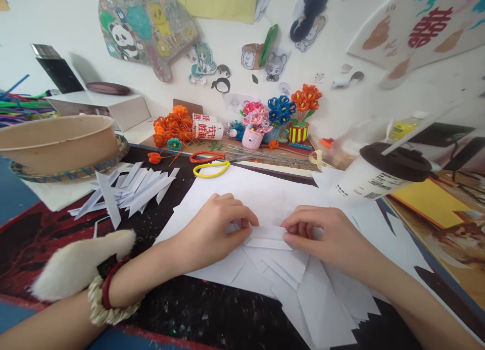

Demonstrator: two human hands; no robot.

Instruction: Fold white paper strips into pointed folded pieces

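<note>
Over white sheets (261, 188): folded paper strip (268, 233), left hand (216, 225) pinching one end between thumb and fingers, right hand (326, 232) the other likewise, presumably to steady it; paper pieces (131, 190) heaped leftward, probably for room.

A narrow white paper strip (268, 233), plain and unmarked, pinched at both ends. Runs crosswise, nearly level, to the right of the yellow loop (212, 170) and nearer the viewer. Shows a lengthwise edge with a paler band along the near side; impossible to tell whether folded flap or second strip. Farther from that loop, overlapping white paper pieces (322, 307), spread flat.
</note>
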